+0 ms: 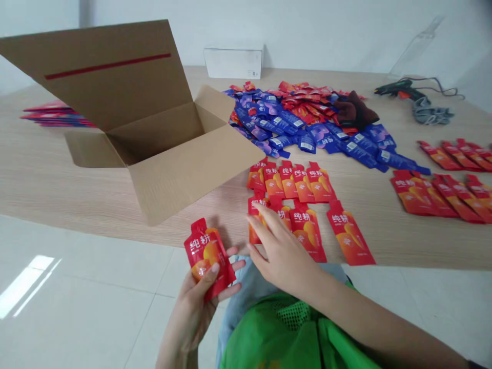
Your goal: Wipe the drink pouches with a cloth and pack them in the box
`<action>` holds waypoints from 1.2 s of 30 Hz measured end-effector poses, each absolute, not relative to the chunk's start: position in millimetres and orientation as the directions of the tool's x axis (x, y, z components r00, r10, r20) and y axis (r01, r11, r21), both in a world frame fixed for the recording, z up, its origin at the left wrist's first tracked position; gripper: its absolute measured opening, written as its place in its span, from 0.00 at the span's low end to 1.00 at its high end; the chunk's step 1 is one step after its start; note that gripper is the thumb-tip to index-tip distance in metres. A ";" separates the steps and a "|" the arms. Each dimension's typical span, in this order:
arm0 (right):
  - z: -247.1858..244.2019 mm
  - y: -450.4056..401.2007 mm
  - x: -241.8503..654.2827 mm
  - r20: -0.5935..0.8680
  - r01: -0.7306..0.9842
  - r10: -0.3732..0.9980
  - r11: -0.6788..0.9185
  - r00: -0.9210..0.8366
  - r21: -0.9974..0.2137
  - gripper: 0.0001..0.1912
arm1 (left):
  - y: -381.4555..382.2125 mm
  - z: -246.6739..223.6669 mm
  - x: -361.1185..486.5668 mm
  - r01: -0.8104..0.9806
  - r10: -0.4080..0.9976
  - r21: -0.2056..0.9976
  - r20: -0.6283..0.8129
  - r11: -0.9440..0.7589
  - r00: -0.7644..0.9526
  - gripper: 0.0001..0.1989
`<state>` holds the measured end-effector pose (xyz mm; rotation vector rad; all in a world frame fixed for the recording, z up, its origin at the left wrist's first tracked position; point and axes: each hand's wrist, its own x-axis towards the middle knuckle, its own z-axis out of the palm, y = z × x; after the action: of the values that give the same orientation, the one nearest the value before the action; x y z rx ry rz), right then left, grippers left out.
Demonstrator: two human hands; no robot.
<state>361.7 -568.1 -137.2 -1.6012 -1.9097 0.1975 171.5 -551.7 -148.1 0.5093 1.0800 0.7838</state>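
My left hand (205, 292) is closed on a red pouch (209, 256) with orange fruit printed on it, thumb across its front. The pouch is held upright just off the table's front edge. My right hand (279, 246) is over the left end of the front row of similar red pouches, fingers apart, with nothing visible in it. Beside it lie a red pouch (307, 230) in that row and a separate red pouch (350, 236) farther right. Behind them is another row of overlapping red pouches (290, 182). The right fingertips partly cover the front row's left pouches.
An open cardboard box (196, 166) stands at the left, one flap reaching toward me. A pile of blue pouches (277, 123) and red pouches (307, 100) lies behind the rows, a dark cloth (353, 110) on it. At right are more red pouches (442, 197) and a glue gun (400, 89).
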 end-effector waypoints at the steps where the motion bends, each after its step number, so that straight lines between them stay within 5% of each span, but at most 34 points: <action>1: -143.3 -564.7 361.1 0.324 0.879 0.944 0.210 -0.067 -0.429 0.25 | -550.2 -146.9 172.5 -0.312 0.775 0.709 -0.583 0.632 0.246 0.20; 5: -162.1 -559.6 349.8 0.247 0.932 0.954 0.235 -0.168 -0.275 0.34 | -547.9 -144.2 177.5 -0.313 0.791 0.728 -0.581 0.610 0.189 0.24; 9: -168.1 -562.7 345.4 0.283 0.932 0.926 0.309 -0.250 -0.191 0.21 | -548.3 -140.3 182.5 -0.281 0.820 0.772 -0.558 0.570 0.128 0.24; 14: -165.8 -565.7 354.4 0.289 0.902 0.921 0.341 -0.262 -0.266 0.23 | -548.3 -133.5 186.9 -0.273 0.837 0.793 -0.533 0.544 0.120 0.20; 19: -158.1 -568.5 355.2 0.239 0.945 0.969 0.132 -0.059 -0.300 0.28 | -550.0 -132.9 188.7 -0.244 0.842 0.806 -0.522 0.539 0.137 0.18; 22: -154.1 -569.8 356.5 0.228 0.936 0.970 0.152 -0.081 -0.317 0.24 | -552.2 -133.3 190.6 -0.224 0.823 0.792 -0.544 0.568 0.163 0.16; 26: -149.6 -570.1 364.8 0.278 0.915 0.951 0.228 -0.136 -0.334 0.19 | -554.5 -132.3 194.0 -0.194 0.809 0.787 -0.551 0.585 0.205 0.15; 30: -140.9 -568.9 374.6 0.392 0.895 0.920 0.179 -0.006 -0.408 0.17 | -553.1 -133.1 197.4 -0.217 0.812 0.784 -0.545 0.582 0.207 0.16; 36: -134.5 -574.5 355.9 0.477 0.860 0.878 0.208 0.047 -0.466 0.18 | -549.0 -139.9 217.5 -0.404 0.767 0.652 -0.558 0.641 0.317 0.22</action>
<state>355.9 -574.5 -134.5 -1.6245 -1.7822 0.0321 217.5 -549.0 -139.9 0.4347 0.9709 0.8031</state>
